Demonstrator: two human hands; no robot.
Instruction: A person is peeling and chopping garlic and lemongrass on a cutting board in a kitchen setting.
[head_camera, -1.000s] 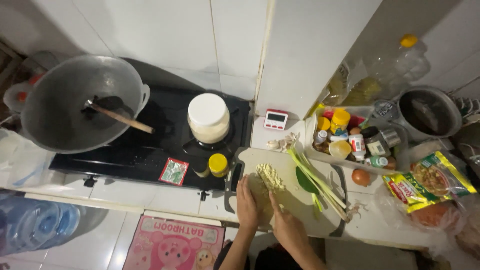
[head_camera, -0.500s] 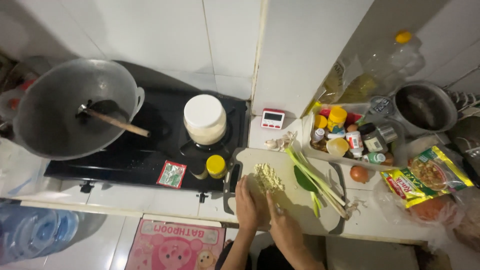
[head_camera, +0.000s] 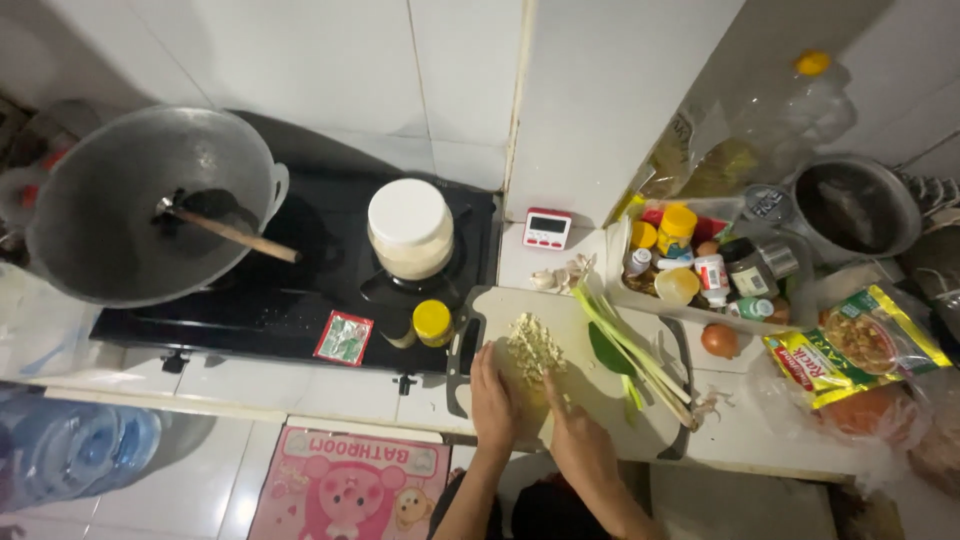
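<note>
Pile of chopped pale pieces (head_camera: 533, 347) sits mid cutting board (head_camera: 570, 420), the board lying on the white tiled bench (head_camera: 330, 385) just right of the stove. Left hand (head_camera: 492, 395) lies flat on the board, fingers touching the near edge of the pile, grasping nothing visible. Right hand (head_camera: 578, 440) just beside it, closed-looking; whether it grips a knife cannot be told, no blade shows.

Risks, as judged: hands close together over the pile, so a blade, if present, could nick the left fingertips. Board edge sits near the bench front; a push could slide it. Green stalks (head_camera: 630, 345) lie loose across the board and could roll off.

Packages outward: small red-and-green sachet (head_camera: 343, 338) on the black stove (head_camera: 300, 290); yellow-lidded jar (head_camera: 432, 322) beside it; white-lidded tub (head_camera: 410, 228) on the burner. Small white timer with red frame (head_camera: 547, 228) against the wall. Tray of small bottles (head_camera: 700, 265), yellow and white caps. Green-yellow flat packet (head_camera: 855, 345) far right. Pink floor mat (head_camera: 345, 490) below.
</note>
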